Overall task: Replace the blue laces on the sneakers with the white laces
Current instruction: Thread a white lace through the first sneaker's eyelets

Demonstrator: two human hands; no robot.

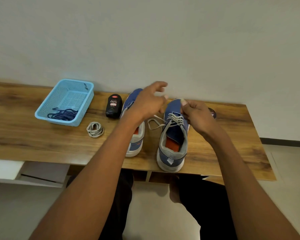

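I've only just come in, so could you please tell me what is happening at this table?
A person is lacing the right-hand blue sneaker on the wooden table with a white lace. The right hand pinches the lace near the toe; the left hand hovers open above. Blue laces lie in the light blue plastic basket, and a coiled white lace waits beside it.

Wooden table [33, 139] against plain pale wall [180, 40], light floor [287, 163].

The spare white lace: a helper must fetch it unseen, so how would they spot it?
On the wooden table, look just right of the blue basket, in front of the black polish bottle. The coiled white lace lies loose there, threaded through no shoe.
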